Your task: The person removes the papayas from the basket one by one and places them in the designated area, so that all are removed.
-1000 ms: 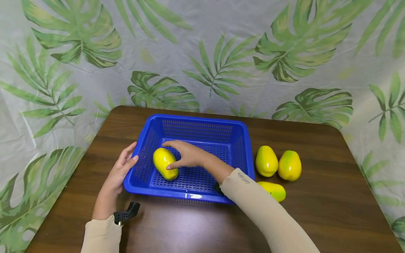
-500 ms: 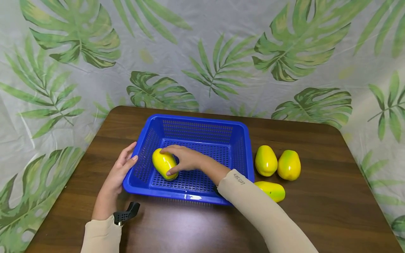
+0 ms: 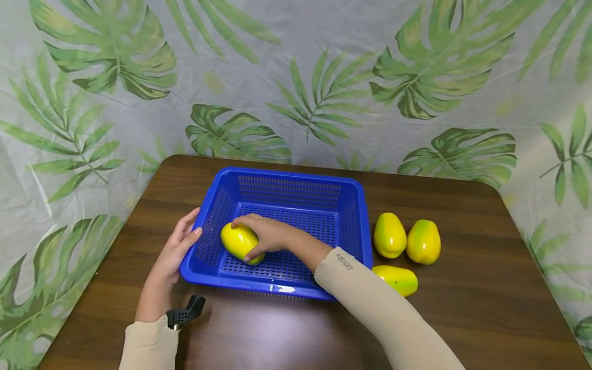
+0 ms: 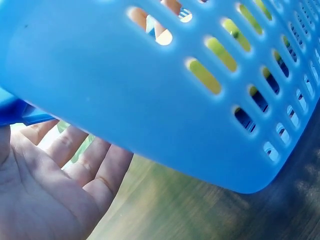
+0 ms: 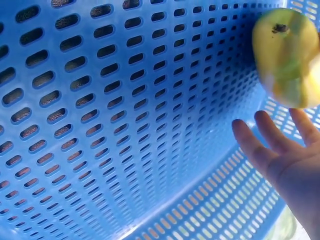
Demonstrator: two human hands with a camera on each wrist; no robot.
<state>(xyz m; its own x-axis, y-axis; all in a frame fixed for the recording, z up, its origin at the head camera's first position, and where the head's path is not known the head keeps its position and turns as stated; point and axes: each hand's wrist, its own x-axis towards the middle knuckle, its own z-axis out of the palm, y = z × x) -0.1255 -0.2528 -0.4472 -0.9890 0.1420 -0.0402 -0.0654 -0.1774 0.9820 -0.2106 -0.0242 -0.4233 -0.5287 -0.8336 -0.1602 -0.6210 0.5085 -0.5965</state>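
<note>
A glossy yellow-green mango (image 3: 238, 241) lies in the left part of the blue plastic basket (image 3: 296, 291). My right hand (image 3: 273, 235) reaches into the basket and holds this mango between thumb and forefinger. In the right wrist view, the mango (image 5: 282, 55) shows a dark stem scar, and other fingers of the right hand (image 5: 287, 150) stretch out below it. My left hand (image 3: 178, 246) rests against the basket's left side, thumb at the rim. The left wrist view shows its palm (image 4: 55, 185) turned up, with fairly straight fingers partly hidden behind the blue wall.
Right of the basket, two mangoes stand side by side, the nearer-to-basket mango (image 3: 390, 235) and another mango (image 3: 423, 242). A third mango (image 3: 399, 280) lies on its side, partly behind my right sleeve (image 3: 370, 293). The brown wooden table (image 3: 259, 334) ends at a leaf-print cloth (image 3: 324, 77).
My right hand has closed its thumb and fingers onto the mango in the basket. The mango has turned to lie more sideways. The left hand and basket have stayed put.
</note>
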